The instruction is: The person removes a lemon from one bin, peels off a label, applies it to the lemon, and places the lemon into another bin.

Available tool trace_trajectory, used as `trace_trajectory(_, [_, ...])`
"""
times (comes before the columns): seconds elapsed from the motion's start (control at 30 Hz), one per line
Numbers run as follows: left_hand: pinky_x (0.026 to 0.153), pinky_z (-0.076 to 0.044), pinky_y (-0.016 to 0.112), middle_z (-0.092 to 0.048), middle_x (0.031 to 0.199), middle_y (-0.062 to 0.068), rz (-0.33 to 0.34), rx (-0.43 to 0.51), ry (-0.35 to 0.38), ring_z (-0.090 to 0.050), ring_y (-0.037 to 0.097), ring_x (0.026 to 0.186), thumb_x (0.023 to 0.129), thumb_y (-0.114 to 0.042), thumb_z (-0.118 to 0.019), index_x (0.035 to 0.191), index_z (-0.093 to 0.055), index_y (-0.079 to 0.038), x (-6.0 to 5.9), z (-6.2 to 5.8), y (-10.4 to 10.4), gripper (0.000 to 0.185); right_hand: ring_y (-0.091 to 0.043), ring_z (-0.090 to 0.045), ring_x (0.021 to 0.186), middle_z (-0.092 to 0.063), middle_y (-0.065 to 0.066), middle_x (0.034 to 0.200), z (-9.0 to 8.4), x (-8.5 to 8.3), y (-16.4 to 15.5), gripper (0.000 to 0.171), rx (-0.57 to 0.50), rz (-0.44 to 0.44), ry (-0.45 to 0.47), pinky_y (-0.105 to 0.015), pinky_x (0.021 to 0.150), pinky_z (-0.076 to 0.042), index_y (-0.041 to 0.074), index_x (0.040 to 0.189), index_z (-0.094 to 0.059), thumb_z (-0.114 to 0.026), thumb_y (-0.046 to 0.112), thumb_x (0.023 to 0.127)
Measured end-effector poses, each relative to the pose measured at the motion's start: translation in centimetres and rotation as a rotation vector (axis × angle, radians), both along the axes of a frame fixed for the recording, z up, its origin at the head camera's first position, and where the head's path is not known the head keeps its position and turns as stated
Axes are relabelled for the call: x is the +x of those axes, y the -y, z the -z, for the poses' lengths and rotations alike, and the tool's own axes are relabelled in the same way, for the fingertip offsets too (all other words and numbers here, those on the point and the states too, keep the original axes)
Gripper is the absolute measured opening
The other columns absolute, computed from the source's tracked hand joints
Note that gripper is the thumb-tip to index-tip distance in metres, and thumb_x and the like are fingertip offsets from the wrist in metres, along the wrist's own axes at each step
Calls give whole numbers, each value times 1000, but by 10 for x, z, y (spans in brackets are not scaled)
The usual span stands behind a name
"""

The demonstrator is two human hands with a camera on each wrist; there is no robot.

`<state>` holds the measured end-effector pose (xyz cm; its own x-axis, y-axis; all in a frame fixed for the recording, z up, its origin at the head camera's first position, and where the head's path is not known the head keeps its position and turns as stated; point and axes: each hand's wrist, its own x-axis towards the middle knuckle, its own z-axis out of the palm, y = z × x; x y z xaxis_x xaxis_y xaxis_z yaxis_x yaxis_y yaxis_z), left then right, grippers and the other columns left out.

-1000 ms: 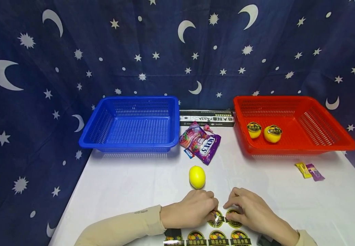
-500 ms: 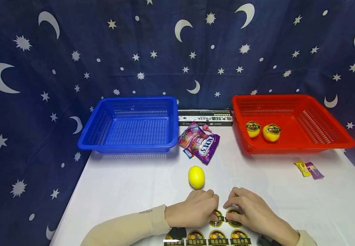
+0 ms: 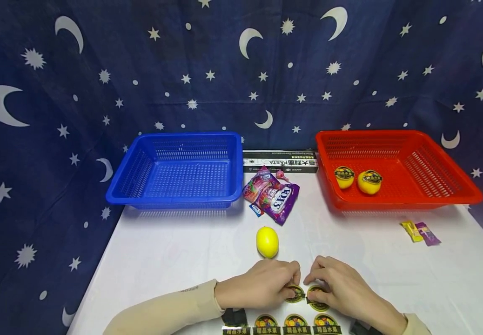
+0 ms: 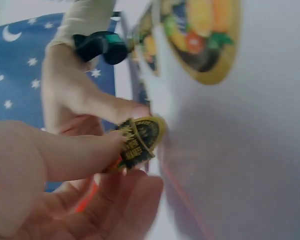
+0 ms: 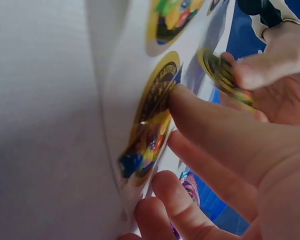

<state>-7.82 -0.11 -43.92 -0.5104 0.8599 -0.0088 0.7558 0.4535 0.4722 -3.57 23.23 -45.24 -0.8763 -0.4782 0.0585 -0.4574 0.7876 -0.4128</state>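
Left wrist view alone shows left hand (image 4: 50, 165) fingers pinching a peeled sticker (image 4: 140, 140).

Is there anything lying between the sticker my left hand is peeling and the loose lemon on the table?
Nothing visible. The left hand pinches the sticker, and the lemon sits just beyond it, with only bare table between them.
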Motion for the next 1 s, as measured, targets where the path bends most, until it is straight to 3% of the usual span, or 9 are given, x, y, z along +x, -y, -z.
trace_trajectory(0.13, [63,-40,8,-57,79,-13,-70,157,133,-47,-7,68,96,-16,-72,102,-62,-19,-9,-9,15,12,8,-40,68,-51,23,82,-3,-5,0,17,-9,-28,44,-14,58,-32,33,92,-78,-88,37,78])
trace_trajectory(0.23, [69,-48,12,-64,86,-7,-182,316,227,-53,-6,74,96,-10,-70,107,-64,-16,-22,-15,30,14,7,-44,69,-56,23,81,-8,-16,-2,19,-27,-51,103,-17,60,-36,31,96,-77,-85,41,82])
trace_trajectory(0.33, [66,-54,18,-70,93,1,-315,449,289,-60,0,77,95,-7,-70,109,-65,-12,-37,-20,43,16,5,-48,72,-61,20,82,-14,-30,-3,26,-50,-35,125,-19,63,-39,26,103,-77,-83,42,84])
trace_trajectory(0.47, [61,-57,23,-71,98,6,-466,521,344,-66,7,76,94,-7,-71,110,-65,-9,-52,-20,51,17,4,-53,71,-68,13,91,-17,-48,5,41,-121,2,105,-19,65,-45,17,119,-73,-82,39,86])
trace_trajectory(0.53, [61,-58,24,-71,100,7,-508,525,370,-67,8,75,94,-7,-72,109,-65,-9,-57,-18,51,17,4,-56,73,-72,8,99,-15,-58,11,50,-172,1,102,-19,66,-48,13,128,-69,-81,39,87])
trace_trajectory(0.73, [57,-57,25,-72,100,7,-499,484,381,-67,7,69,94,-6,-71,104,-67,-9,-61,-7,49,11,3,-63,79,-76,-2,117,-2,-83,31,62,-254,-34,144,-21,70,-52,10,141,-60,-75,44,92])
trace_trajectory(1.0, [61,-50,20,-73,100,5,-501,423,274,-65,3,61,95,-11,-72,103,-72,-10,-58,-2,48,9,1,-68,84,-75,-4,124,4,-91,39,57,-293,-106,191,-25,77,-54,15,144,-60,-72,41,95])
